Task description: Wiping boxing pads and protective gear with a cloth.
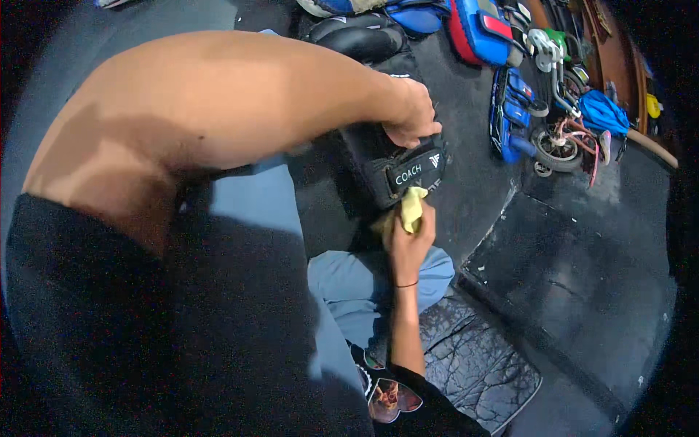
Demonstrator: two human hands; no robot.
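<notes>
A black padded training pad [368, 162] lies in front of me, with a black strap [415, 172] carrying white print across it. My left hand [413, 113] rests at the pad's far end, its fingers curled down and closed on it; the fingertips are partly hidden. At the near end, my right hand [408, 247] grips a crumpled yellow cloth [412, 207] between thumb and fingers. The upper part of the cloth is against or just beside the strap's near edge; I cannot tell which.
Black mats [575, 262] cover the floor. Beyond lie black pads [357, 36], a red and blue pad [480, 33] and a blue pad [512, 109]. A small pink bicycle [564, 142] and a blue cloth bundle [603, 113] are at far right. A cracked black cushion [473, 360] lies near my right arm.
</notes>
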